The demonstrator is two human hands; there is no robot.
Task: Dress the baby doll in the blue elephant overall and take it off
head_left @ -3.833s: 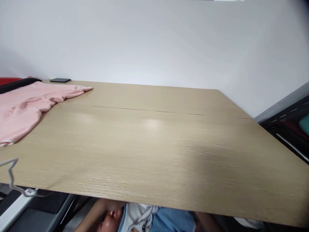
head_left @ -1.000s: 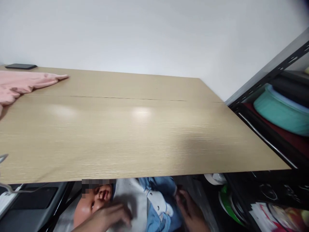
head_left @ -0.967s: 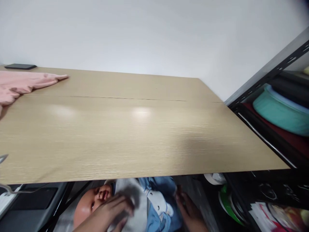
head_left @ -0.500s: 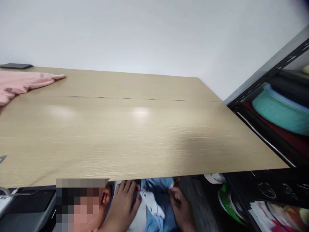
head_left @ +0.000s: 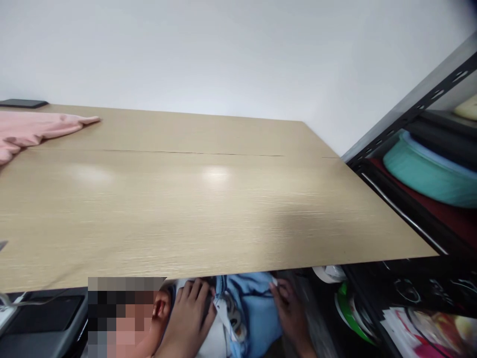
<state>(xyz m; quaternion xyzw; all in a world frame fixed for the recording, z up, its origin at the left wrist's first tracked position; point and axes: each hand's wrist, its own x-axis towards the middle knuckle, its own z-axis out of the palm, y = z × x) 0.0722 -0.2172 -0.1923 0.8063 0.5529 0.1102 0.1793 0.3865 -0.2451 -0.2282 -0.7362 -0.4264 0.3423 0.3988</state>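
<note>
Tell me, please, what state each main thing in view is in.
Doll: lying down, dressed, partly hidden by the table
Blue garment: on the doll, creased
Left hand: open, laid over the doll's upper body
Right hand: pinching the blue garment's edge
Pink cloth: wrinkled, lying on the table
Dark flat device: lying flat; on or off unclear

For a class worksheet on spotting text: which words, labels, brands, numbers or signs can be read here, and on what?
None can be read.
Colourful items, lower right: any print is too blurred to read.
Blue cloth, lower middle: no legible lettering.
</note>
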